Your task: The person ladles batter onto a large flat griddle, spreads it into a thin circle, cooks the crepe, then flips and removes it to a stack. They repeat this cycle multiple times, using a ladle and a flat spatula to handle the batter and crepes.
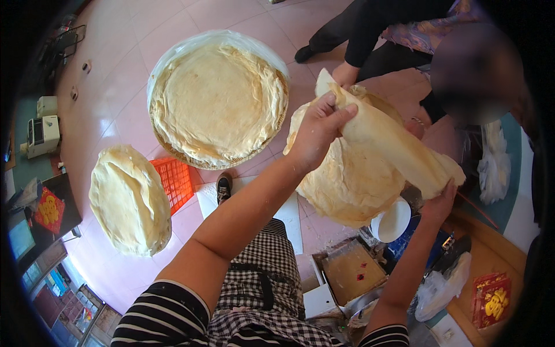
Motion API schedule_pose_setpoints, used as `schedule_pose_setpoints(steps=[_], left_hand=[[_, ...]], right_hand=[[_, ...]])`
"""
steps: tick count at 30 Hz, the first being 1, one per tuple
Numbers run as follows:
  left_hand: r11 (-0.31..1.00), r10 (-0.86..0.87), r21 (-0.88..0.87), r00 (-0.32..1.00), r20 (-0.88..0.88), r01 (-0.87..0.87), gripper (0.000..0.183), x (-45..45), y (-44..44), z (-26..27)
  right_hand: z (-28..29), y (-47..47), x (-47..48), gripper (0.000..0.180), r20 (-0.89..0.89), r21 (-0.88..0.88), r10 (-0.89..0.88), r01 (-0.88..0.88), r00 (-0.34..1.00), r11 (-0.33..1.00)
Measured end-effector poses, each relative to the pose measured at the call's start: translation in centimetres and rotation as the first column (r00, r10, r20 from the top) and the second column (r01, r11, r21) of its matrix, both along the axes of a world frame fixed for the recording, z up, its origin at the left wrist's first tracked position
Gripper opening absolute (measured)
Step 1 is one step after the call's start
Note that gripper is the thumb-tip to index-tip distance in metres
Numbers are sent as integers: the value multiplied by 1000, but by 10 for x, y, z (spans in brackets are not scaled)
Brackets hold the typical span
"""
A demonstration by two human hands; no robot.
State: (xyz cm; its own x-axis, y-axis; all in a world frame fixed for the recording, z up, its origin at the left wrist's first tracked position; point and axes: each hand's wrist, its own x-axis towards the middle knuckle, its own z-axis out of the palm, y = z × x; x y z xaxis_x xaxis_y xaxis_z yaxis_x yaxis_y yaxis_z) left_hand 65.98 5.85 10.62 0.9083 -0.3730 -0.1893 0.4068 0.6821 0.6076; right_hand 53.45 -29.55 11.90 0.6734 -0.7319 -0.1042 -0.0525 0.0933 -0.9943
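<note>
A thin, pale flatbread sheet (381,130), folded over into a long band, is stretched between my two hands. My left hand (321,128) pinches its upper left end between thumb and fingers. At the lower right end, my right hand (439,203) grips the edge; part of its fingers is hidden by the sheet. Beneath lies a pile of similar large round flatbread sheets (347,182), partly covered by the held sheet and my left hand. A co-worker's hand (345,74) is close behind the sheet's upper end, and whether it touches cannot be told.
A wide woven basket lined with plastic (217,39) holds more sheets. Left of it, a stack of sheets (130,204) rests by an orange plastic crate (174,184). A white bucket (392,221) and a cardboard box (353,273) stand near my right arm. A co-worker crouches opposite.
</note>
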Motion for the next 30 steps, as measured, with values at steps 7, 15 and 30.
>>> schedule_pose_setpoints(steps=[7, 15, 30], left_hand=[[972, -91, 198, 981, -169, 124, 16, -83, -3, -80], [769, -38, 608, 963, -267, 199, 19, -148, -26, -251], [31, 374, 959, 893, 250, -281, 22, -90, 243, -236]], right_hand=[[-60, 7, -67, 46, -139, 182, 0, 25, 990, 983], [-236, -45, -164, 37, -624, 174, -104, 268, 775, 948], [-230, 342, 116, 27, -276, -18, 652, -682, 706, 731]])
